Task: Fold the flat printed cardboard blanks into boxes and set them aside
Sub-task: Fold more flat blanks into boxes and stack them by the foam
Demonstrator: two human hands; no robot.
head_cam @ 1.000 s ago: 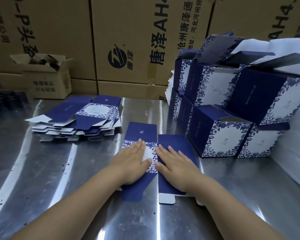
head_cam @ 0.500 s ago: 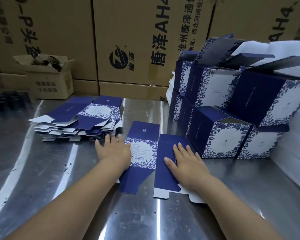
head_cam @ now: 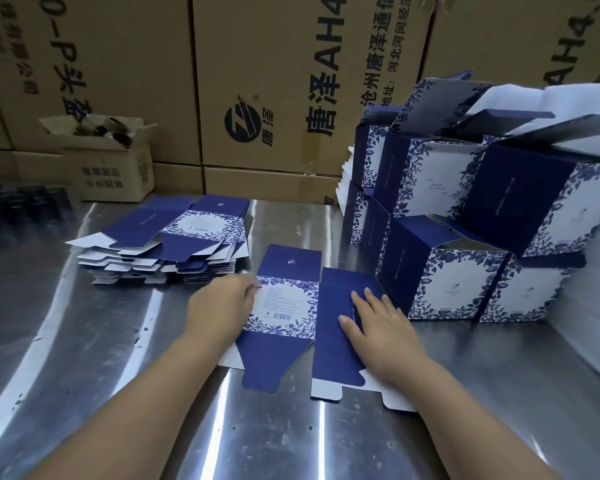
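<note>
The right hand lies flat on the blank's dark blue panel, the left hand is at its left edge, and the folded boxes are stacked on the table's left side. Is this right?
Wrong in one point: the head view shows the folded boxes stacked on the right side of the table. The right hand and left hand lie as you say.

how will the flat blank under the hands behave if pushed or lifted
The flat blank lies thin on the polished steel table, so it would probably slide easily. Its creases and loose flaps suggest it would hinge at the folds when lifted, though each panel looks fairly stiff.
</note>
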